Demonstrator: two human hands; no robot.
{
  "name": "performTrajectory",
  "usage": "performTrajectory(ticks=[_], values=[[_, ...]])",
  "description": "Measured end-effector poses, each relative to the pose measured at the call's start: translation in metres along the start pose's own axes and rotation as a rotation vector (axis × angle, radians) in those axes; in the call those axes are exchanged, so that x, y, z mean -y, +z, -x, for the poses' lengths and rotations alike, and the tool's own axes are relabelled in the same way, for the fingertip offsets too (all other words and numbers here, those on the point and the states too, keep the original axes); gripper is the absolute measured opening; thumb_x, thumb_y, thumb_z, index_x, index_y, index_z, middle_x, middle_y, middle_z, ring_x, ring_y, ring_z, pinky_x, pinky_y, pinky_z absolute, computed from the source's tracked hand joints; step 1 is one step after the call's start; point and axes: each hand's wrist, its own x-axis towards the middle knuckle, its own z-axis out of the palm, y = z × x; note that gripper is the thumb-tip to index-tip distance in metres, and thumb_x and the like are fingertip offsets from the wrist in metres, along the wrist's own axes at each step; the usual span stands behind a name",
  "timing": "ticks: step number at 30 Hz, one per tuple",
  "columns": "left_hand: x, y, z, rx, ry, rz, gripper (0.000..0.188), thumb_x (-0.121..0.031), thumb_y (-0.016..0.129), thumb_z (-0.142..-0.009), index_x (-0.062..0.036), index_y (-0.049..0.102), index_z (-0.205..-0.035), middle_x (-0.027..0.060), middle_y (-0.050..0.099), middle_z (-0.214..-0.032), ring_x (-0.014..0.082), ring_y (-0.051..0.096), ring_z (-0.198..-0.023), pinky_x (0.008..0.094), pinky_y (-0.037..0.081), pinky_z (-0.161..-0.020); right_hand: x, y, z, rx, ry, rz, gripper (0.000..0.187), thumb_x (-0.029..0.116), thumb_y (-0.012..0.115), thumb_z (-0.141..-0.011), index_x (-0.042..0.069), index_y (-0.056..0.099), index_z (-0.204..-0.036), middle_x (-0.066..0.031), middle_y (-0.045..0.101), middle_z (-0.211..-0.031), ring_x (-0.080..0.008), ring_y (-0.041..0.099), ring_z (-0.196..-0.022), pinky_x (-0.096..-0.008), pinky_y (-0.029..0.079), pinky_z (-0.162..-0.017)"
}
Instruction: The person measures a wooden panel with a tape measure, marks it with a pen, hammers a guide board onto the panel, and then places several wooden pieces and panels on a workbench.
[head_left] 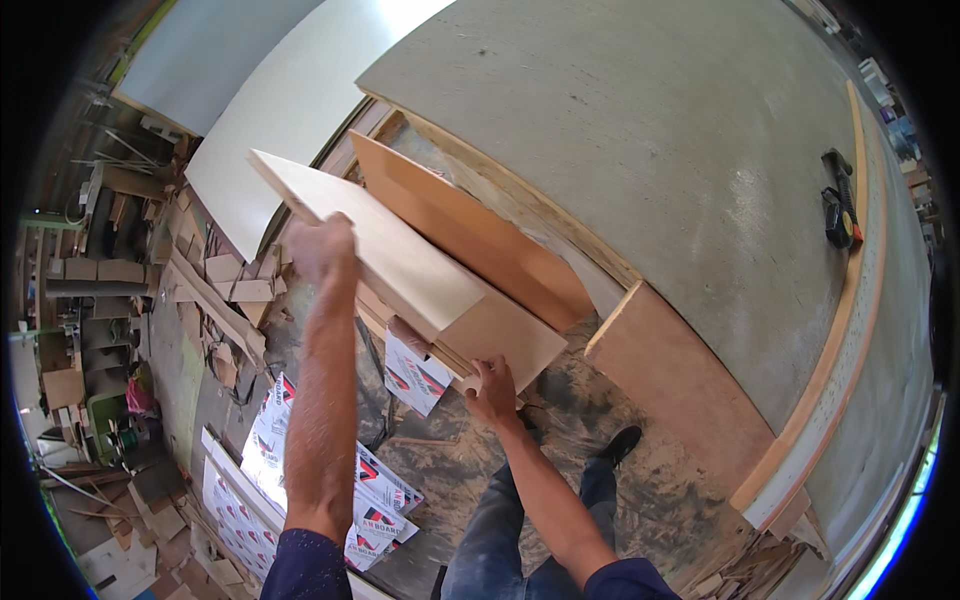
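Note:
My left hand (325, 248), slightly blurred, is closed on the near long edge of a pale wooden board (390, 245), close to its far left end. My right hand (492, 390) grips the near edge at the other end, where a slightly darker wooden panel (510, 345) shows beyond the pale board. The two surfaces overlap or touch; I cannot tell whether they are separate boards. Just behind stands an orange-brown board (465, 230), tilted beside the pale one. The undersides of the boards are hidden.
A large grey panel (620, 150) with wooden edging fills the right, with a black and orange tape measure (840, 215) near its rim. A brownish board (680, 380) slopes below it. Printed sheet offcuts (270, 450) and wood scraps (215, 300) litter the left. Sawdust covers the floor.

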Motion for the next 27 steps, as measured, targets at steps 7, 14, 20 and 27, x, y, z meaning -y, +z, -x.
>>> performTrajectory(ticks=[7, 14, 20, 27], values=[[0.048, 0.103, 0.052, 0.075, -0.028, -0.338, 0.048, -0.023, 0.068, -0.079, 0.0042, 0.062, -0.118, 0.0268, 0.070, -0.110, 0.0399, 0.070, -0.101, 0.0444, 0.054, -0.093, 0.002, -0.006, 0.018, -0.024, 0.041, -0.261, 0.062, 0.009, 0.070, -0.068, 0.008, 0.057, -0.129, -0.0170, 0.051, -0.117, -0.0385, 0.056, -0.110, -0.0470, 0.050, -0.091], [0.033, 0.154, 0.108, 0.227, 0.056, -0.317, 0.082, -0.017, 0.063, -0.087, 0.0111, 0.018, -0.150, 0.0336, 0.060, -0.125, 0.0422, 0.068, -0.102, 0.0462, 0.055, -0.091, 0.006, 0.009, 0.032, -0.064, 0.040, -0.331, 0.048, 0.005, 0.069, -0.075, 0.000, 0.058, -0.122, -0.0190, 0.051, -0.114, -0.0388, 0.056, -0.109, -0.0443, 0.047, -0.096], [0.071, 0.117, 0.119, 0.240, 0.228, -0.404, 0.098, -0.013, 0.067, -0.082, -0.0053, 0.007, -0.159, 0.0413, 0.041, -0.141, 0.0468, 0.066, -0.105, 0.0458, 0.054, -0.092, -0.009, 0.000, 0.028, -0.036, 0.008, -0.214, 0.047, 0.002, 0.068, -0.075, -0.002, 0.057, -0.120, -0.0219, 0.051, -0.116, -0.0412, 0.055, -0.109, -0.0446, 0.047, -0.095], [0.133, 0.124, 0.067, 0.373, 0.040, -0.599, 0.093, -0.009, 0.068, -0.078, -0.0088, 0.020, -0.158, 0.0412, 0.038, -0.141, 0.0464, 0.067, -0.102, 0.0458, 0.054, -0.092, 0.000, 0.002, 0.017, -0.126, -0.029, -0.298, 0.043, 0.001, 0.069, -0.073, 0.001, 0.059, -0.115, -0.0202, 0.054, -0.113, -0.0382, 0.057, -0.108, -0.0443, 0.048, -0.091]])
